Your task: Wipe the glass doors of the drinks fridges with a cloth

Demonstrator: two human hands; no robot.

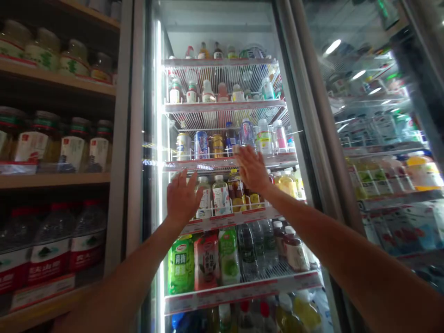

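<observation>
Both arms reach up toward a lit drinks fridge with wire shelves. My left hand is open, fingers stretched upward, in front of the bottles on the middle shelf. My right hand is open too, fingers spread flat, at the edge of the shelf of cans. Neither hand holds anything. Whether the hands touch a glass door or reach inside I cannot tell. Cans and small bottles stand just above the hands. Green and red juice bottles stand on the shelf below.
Wooden shelves on the left carry jars and large water bottles. A second fridge with a reflective glass door stands on the right. The fridge frame separates the wooden shelves from the cooler.
</observation>
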